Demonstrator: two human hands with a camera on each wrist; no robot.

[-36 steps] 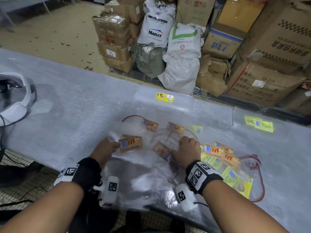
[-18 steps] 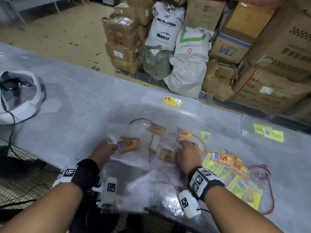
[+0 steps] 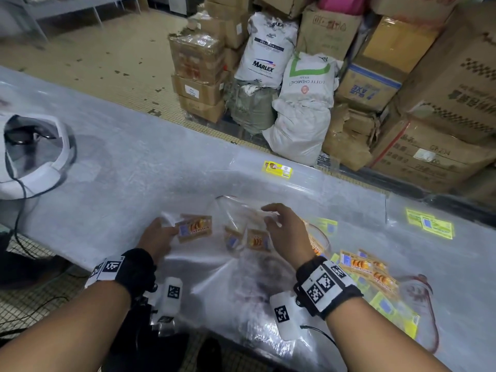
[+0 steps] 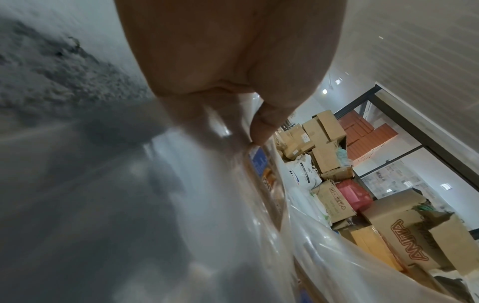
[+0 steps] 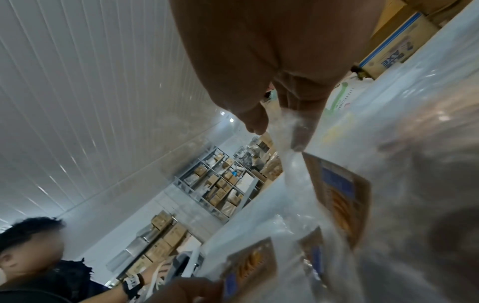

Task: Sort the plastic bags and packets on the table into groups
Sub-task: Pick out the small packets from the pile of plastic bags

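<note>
On the plastic-covered tabletop (image 3: 128,167), the left hand (image 3: 157,237) pinches a clear bag (image 4: 233,184) between thumb and fingers; the bag's orange-brown label (image 3: 195,228) shows just at 3 o'clock of that hand. The right hand (image 3: 288,232) is lifted, its thumb and fingers closed on the crumpled top of another clear bag (image 5: 293,164) whose brown labels (image 3: 257,240) hang below at 8 o'clock of the hand. A pile of yellow and orange packets (image 3: 367,272) lies at 4 o'clock of the right hand, a single yellow packet (image 3: 277,169) at 12 o'clock near the far edge, and two more yellow packets (image 3: 429,224) at 3 o'clock.
</note>
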